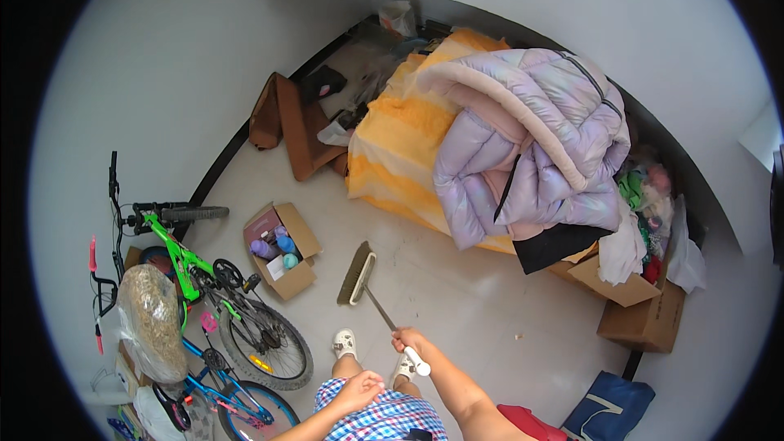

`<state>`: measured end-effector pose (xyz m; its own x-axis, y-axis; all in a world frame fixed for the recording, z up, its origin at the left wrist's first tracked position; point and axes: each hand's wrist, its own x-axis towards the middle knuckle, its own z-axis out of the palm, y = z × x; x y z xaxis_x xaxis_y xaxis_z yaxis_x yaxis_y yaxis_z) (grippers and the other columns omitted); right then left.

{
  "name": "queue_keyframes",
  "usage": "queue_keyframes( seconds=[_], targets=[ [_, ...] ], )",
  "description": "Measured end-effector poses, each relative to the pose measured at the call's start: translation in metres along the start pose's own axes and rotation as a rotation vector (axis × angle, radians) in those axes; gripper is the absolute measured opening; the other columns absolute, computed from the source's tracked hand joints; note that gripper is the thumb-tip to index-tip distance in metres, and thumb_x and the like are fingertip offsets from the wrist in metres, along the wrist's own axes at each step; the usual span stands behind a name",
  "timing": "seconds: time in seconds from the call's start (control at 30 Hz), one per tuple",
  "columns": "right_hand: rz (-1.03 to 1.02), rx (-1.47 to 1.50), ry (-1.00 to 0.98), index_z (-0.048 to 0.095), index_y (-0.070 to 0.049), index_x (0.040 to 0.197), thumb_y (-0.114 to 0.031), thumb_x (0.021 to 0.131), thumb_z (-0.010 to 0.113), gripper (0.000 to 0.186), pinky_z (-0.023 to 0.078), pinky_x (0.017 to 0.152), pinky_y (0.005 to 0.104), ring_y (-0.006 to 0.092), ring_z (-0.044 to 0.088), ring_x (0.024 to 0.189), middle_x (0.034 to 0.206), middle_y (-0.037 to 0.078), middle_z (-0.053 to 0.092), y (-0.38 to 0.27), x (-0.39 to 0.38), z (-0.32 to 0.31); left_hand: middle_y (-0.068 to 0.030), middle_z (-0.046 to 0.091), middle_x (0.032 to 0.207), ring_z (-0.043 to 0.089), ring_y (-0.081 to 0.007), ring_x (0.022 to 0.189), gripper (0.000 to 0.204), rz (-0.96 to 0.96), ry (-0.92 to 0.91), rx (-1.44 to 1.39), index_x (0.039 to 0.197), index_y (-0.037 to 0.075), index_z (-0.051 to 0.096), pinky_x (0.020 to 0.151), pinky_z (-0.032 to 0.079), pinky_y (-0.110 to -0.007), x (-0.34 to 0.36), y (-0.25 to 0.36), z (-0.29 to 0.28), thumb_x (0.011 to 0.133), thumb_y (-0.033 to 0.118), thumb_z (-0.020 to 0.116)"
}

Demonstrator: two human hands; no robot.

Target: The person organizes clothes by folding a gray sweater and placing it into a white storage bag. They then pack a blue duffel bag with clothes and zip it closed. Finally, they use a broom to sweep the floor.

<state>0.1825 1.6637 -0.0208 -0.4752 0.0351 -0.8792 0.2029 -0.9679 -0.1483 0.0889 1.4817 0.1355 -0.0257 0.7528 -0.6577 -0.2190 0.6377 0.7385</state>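
Note:
My right hand is closed round the handle of a broom, near its white grip end. The broom's wide bristle head rests on the pale floor ahead of my feet, tilted, with its handle slanting back toward me. My left hand is held in front of my checked shorts with the fingers loosely bent and apart from the broom; nothing shows in it. Small bits of debris lie scattered on the floor to the right of the broom. An open cardboard box with purple and blue bottles stands just beyond the broom head.
Green and blue bicycles and a plastic-wrapped bundle line the left wall. A shiny lilac padded coat lies over a yellow-and-white blanket ahead. Stuffed cardboard boxes and a blue bag sit at the right.

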Motion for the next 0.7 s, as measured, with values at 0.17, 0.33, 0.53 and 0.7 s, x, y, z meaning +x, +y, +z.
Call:
queue_keyframes(
  seconds=[0.17, 0.33, 0.53, 0.7],
  targets=[
    [-0.132, -0.369, 0.005, 0.034, -0.001, 0.128, -0.004, 0.085, 0.047, 0.045, 0.032, 0.033, 0.0219, 0.0093, 0.038, 0.040, 0.060, 0.004, 0.046, 0.006, -0.029, 0.040, -0.0060, 0.062, 0.077, 0.058, -0.0100, 0.061, 0.012, -0.004, 0.056, -0.047, 0.096, 0.003, 0.052, 0.051, 0.044, -0.021, -0.006, -0.001, -0.065, 0.086, 0.009, 0.052],
    [-0.179, -0.171, -0.040, 0.031, -0.006, 0.133, -0.003, 0.084, 0.048, 0.052, 0.032, 0.034, 0.0200, 0.0078, 0.038, 0.041, 0.060, 0.003, 0.046, -0.009, -0.010, 0.082, -0.0050, 0.061, 0.074, 0.057, -0.0093, 0.059, 0.007, -0.135, 0.052, -0.007, 0.092, 0.003, 0.053, 0.050, 0.044, -0.021, 0.004, 0.026, -0.131, 0.085, 0.005, 0.051],
    [-0.135, 0.199, -0.052, 0.028, -0.005, 0.132, 0.002, 0.083, 0.046, 0.052, 0.027, 0.034, 0.0190, 0.0069, 0.033, 0.044, 0.061, 0.005, 0.043, -0.080, 0.073, 0.101, -0.0051, 0.061, 0.078, 0.056, -0.0086, 0.061, 0.010, -0.208, 0.035, 0.134, 0.095, 0.004, 0.054, 0.055, 0.045, -0.020, 0.034, 0.079, -0.225, 0.086, 0.008, 0.050],
    [-0.204, 0.527, 0.003, 0.030, -0.005, 0.128, 0.005, 0.083, 0.045, 0.048, 0.027, 0.034, 0.0173, 0.0073, 0.034, 0.046, 0.064, 0.008, 0.043, -0.070, 0.067, 0.082, -0.0053, 0.061, 0.074, 0.058, -0.0109, 0.060, 0.012, -0.274, 0.114, 0.201, 0.091, 0.004, 0.056, 0.053, 0.045, -0.022, 0.050, 0.103, -0.287, 0.088, 0.014, 0.051]
  ],
)
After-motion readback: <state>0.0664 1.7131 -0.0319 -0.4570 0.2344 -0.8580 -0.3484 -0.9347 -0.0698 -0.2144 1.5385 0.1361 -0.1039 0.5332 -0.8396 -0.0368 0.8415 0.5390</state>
